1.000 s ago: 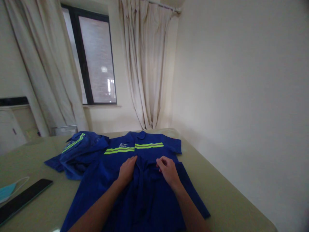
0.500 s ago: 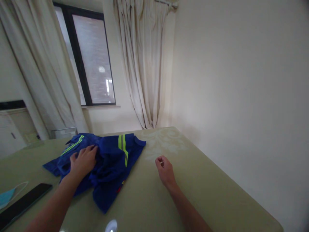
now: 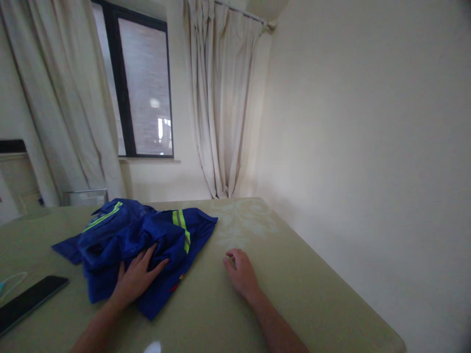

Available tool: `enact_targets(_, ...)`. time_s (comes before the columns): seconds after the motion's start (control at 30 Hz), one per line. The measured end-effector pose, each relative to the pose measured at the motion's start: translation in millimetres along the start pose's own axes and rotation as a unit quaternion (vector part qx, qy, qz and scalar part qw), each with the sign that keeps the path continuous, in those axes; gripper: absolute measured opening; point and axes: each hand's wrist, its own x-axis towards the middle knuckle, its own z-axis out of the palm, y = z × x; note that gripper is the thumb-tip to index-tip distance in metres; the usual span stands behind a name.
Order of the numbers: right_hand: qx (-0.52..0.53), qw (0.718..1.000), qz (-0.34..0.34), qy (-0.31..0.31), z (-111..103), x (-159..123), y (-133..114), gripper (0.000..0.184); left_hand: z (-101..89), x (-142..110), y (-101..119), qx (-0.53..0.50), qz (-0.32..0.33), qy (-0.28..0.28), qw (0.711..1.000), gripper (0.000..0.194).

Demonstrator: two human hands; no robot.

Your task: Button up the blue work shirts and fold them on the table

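A heap of blue work shirts with yellow-green reflective stripes lies bunched at the left of the pale green table. My left hand lies flat on the near part of the heap, fingers spread. My right hand rests on the bare tabletop to the right of the cloth, fingers loosely curled down, holding nothing.
A black phone lies near the table's left edge, with a blue face mask strap beside it. Behind the table are cream curtains and a dark-framed window. A plain wall runs along the right.
The shirt that lay spread before me has been swept left into the heap. My left hand has slid nearer on the pile; my right hand has settled on the bare table.
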Motion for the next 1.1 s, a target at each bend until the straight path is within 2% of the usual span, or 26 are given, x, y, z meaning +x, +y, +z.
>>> enact_targets(0.13,0.017,1.0,-0.005,0.009,3,0,4,0.016,-25.1,4,-11,-0.045,0.004,0.089,0.995,0.067)
enact_targets(0.2,0.023,1.0,-0.003,0.01,3,1,3,0.017,-37.7,2,-13,-0.055,-0.009,0.111,0.992,0.065)
enact_targets(0.27,0.025,1.0,-0.003,0.01,3,2,2,0.017,-40.3,-4,-9,-0.038,-0.028,0.085,0.995,0.07)
enact_targets(0.37,0.024,1.0,-0.014,0.012,3,1,0,0.018,-26.3,-16,7,0.052,-0.066,0.012,0.996,0.086)
enact_targets(0.43,0.023,1.0,-0.017,0.005,3,0,-4,0.018,-15.7,-22,18,0.106,-0.072,-0.015,0.992,0.076)
enact_targets(0.53,0.025,0.999,-0.017,-0.031,4,-5,-14,0.021,-13.1,-22,27,0.121,-0.029,-0.031,0.992,0.053)
enact_targets(0.63,0.028,0.996,-0.032,-0.074,6,-12,-29,0.029,-19.5,-17,37,0.052,-0.05,-0.023,0.997,0.05)
enact_targets(0.73,0.014,0.993,-0.055,-0.106,8,-16,-39,0.039,-16.6,-20,67,-0.134,-0.067,0.022,0.988,0.047)
enact_targets(0.8,0.007,0.99,-0.082,-0.117,8,-16,-40,0.053,-7.3,-30,98,-0.292,-0.002,0.039,0.956,0.051)
enact_targets(0.83,0.02,0.988,-0.097,-0.12,7,-16,-39,0.064,-1.6,-37,113,-0.347,0.034,0.029,0.937,0.053)
enact_targets(0.9,0.095,0.98,-0.12,-0.126,4,-17,-35,0.085,8.0,-53,137,-0.386,0.091,-0.014,0.918,0.056)
enact_targets(0.93,0.153,0.972,-0.126,-0.128,3,-17,-33,0.091,10.8,-61,144,-0.381,0.105,-0.028,0.918,0.057)
enact_targets(1.0,0.266,0.949,-0.122,-0.121,1,-17,-30,0.088,11.4,-74,147,-0.342,0.152,-0.035,0.927,0.055)
enact_targets(1.1,0.349,0.928,-0.09,-0.091,2,-12,-26,0.053,2.6,-83,137,-0.251,0.27,-0.01,0.929,0.05)
